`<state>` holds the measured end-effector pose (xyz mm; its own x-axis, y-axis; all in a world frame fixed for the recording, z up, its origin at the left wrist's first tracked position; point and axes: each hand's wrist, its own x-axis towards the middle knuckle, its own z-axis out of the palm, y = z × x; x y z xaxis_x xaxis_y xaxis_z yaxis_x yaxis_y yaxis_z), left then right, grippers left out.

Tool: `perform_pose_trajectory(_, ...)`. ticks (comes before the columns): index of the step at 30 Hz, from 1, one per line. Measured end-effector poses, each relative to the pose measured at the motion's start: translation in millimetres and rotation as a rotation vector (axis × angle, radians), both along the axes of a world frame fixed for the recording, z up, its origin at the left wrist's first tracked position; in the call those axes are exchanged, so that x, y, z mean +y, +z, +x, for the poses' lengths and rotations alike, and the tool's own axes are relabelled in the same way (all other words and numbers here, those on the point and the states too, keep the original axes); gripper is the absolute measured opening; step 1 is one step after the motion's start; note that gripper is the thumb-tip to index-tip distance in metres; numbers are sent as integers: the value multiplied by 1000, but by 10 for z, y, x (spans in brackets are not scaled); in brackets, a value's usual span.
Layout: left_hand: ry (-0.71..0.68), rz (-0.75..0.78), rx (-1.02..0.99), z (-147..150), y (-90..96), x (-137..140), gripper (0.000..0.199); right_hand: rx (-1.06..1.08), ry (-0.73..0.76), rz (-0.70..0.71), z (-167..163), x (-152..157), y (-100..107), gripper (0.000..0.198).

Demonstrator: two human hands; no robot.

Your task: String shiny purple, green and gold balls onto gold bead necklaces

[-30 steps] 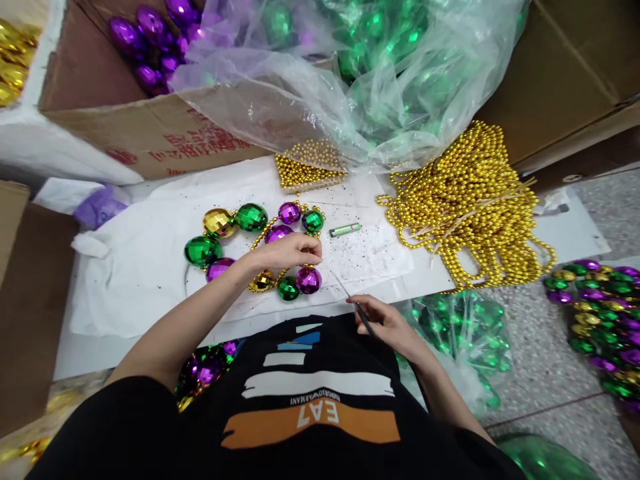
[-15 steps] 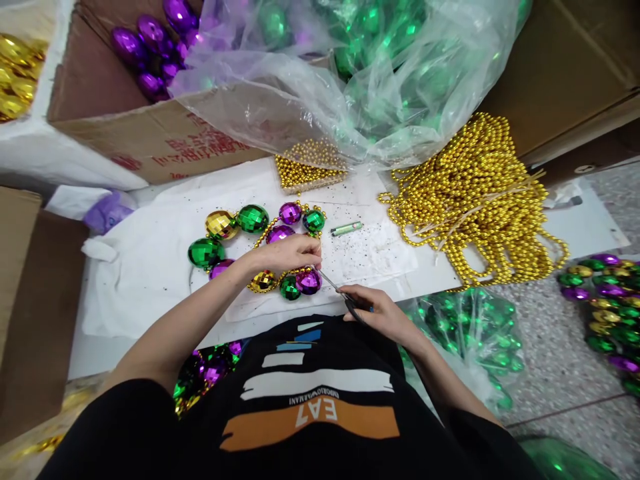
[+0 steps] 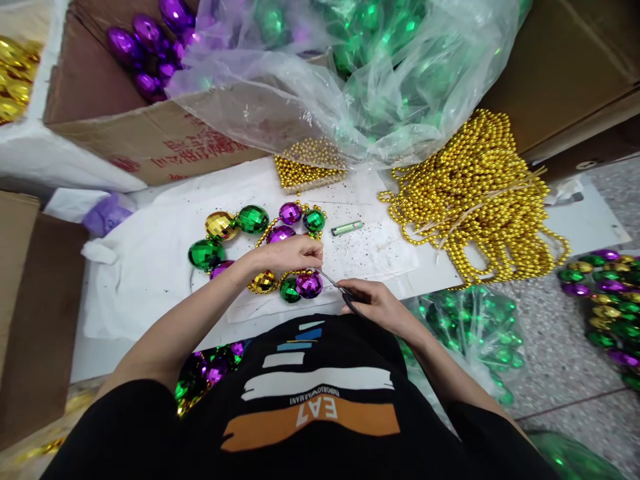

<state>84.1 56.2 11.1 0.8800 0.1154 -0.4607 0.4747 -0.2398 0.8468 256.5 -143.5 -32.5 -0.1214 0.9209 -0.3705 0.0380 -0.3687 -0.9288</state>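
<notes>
A bead necklace (image 3: 253, 219) of large faceted gold, green and purple balls, with thin gold bead strands, lies on a white cloth (image 3: 155, 267). My left hand (image 3: 300, 253) is closed in a pinch at the necklace's right side, just above a purple ball (image 3: 309, 285); the small part between the fingertips is mostly hidden. In my right hand (image 3: 377, 303) is a pair of scissors (image 3: 354, 305) with dark handles. Their thin metal blades point up and left, with the tips at my left fingertips. A green lighter (image 3: 347, 229) lies to the right of the necklace.
A box of small gold beads (image 3: 307, 167) stands behind the necklace. Gold bead strands (image 3: 480, 200) are heaped at the right. A cardboard box (image 3: 125, 143) and a clear bag (image 3: 395, 100) of green balls border the back. Another bag (image 3: 470, 333) of green balls sits below the table's right edge.
Hardly anything differs. Both hands have stayed at the same spot, with the scissor tips still at my left fingers; the view has shifted very slightly.
</notes>
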Motion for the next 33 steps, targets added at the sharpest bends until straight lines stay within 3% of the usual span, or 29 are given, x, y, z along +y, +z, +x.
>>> perform_pose_trajectory(14, 54, -26, -37, -37, -97, -33, 13, 74, -17, -42, -37, -2, -36, 46)
perform_pose_trajectory(26, 51, 0, -57, -69, -84, -41, 12, -1, 1, -15, -16, -10, -31, 45)
perform_pose_trajectory(33, 165, -26, -33, -128, -130, -42, 13, 25, 70, -52, 33, -57, -32, 43)
